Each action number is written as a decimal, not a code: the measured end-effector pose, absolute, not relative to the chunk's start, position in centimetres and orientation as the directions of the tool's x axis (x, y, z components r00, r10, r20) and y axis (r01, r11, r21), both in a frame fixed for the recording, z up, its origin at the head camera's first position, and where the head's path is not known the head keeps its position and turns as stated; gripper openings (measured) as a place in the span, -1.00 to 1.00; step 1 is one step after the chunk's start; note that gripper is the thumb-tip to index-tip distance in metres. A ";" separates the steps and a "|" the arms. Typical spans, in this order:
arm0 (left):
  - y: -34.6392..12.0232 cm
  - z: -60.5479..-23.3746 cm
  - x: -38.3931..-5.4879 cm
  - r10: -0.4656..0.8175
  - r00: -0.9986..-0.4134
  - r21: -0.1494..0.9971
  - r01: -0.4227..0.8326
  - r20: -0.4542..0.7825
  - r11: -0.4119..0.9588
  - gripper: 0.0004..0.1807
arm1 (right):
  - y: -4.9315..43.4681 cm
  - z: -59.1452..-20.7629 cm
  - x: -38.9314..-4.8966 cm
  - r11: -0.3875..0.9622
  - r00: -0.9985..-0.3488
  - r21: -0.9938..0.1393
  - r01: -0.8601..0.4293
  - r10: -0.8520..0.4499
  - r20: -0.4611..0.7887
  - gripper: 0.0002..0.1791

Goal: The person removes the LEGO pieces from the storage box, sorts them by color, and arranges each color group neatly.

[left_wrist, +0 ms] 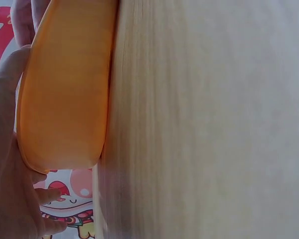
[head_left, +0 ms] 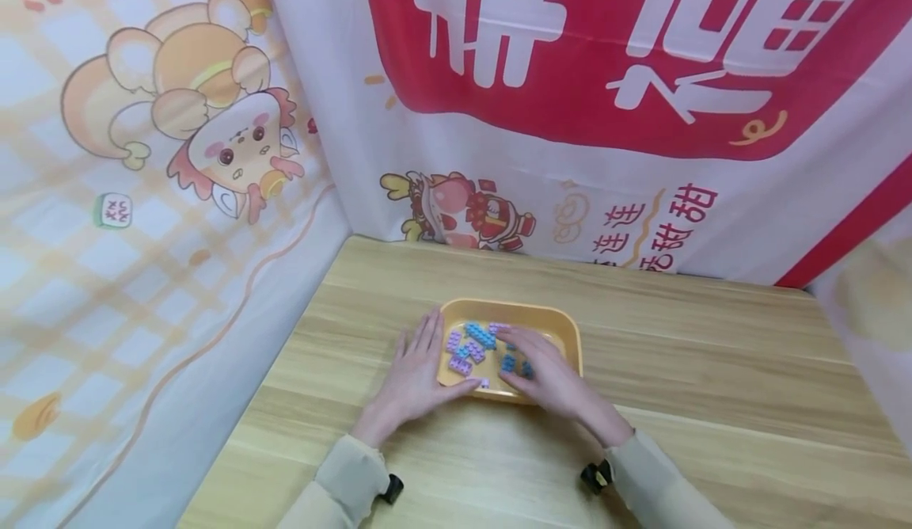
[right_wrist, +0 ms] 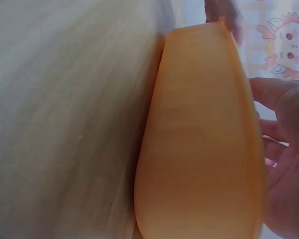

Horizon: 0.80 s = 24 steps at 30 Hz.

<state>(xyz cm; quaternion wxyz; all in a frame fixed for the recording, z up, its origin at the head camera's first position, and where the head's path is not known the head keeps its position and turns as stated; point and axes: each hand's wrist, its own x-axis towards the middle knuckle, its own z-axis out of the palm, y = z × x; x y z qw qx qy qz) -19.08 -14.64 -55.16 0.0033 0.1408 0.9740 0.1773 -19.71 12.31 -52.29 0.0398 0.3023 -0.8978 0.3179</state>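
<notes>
Tray (head_left: pixel 530 306): orange-yellow with rounded corners, resting on the table (head_left: pixel 712 347); probably light, stiff plastic, with smooth walls that may slip under dry fingers.
Tray hold: the rim at 9 and 3 o'clock looks best, kept level so the loose load stays put.
Purple blocks (head_left: pixel 459 366): inside the tray, mostly from 8 to 11 o'clock; likely light, hard and not fragile.
Blue blocks (head_left: pixel 480 336): one long piece towards 11 o'clock, others around 5 and 6; the studs should give fingertips some bite, so pinch across the sides.
Left hand (head_left: pixel 413 378): fingers straight along the tray's 9 o'clock side, thumb reaching over the near rim at 7; no block gripped.
Right hand (head_left: pixel 547 374): comes in from 4 o'clock over the rim, thumb and forefinger apart above the blocks; the other fingers are hidden, so one may be touching a piece.
Table surface: pale wood grain, flat, likely easy to slide the tray on.
Room: white cloth (head_left: pixel 470 145) with a red panel hangs at 12 o'clock; checked cloth (head_left: pixel 43 220) covers the 9 o'clock side.
</notes>
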 end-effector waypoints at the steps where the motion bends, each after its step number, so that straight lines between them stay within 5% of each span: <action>1: -14.6 -55.2 -19.1 0.274 -0.961 0.346 0.271 0.040 0.898 0.50 | 12.1 -52.3 -20.1 0.610 -0.810 -0.551 -0.569 -0.531 0.249 -0.29; 8: -14.6 -55.0 -19.0 0.271 -0.963 0.350 0.259 0.016 0.900 0.49 | 10.6 -52.5 -22.1 0.641 -0.805 -0.546 -0.539 -0.582 0.112 -0.35; 24: -14.6 -55.0 -19.1 0.273 -0.961 0.336 0.269 0.036 0.903 0.50 | 8.6 -53.5 -25.2 0.635 -0.688 -0.312 -0.707 -0.719 0.095 -0.34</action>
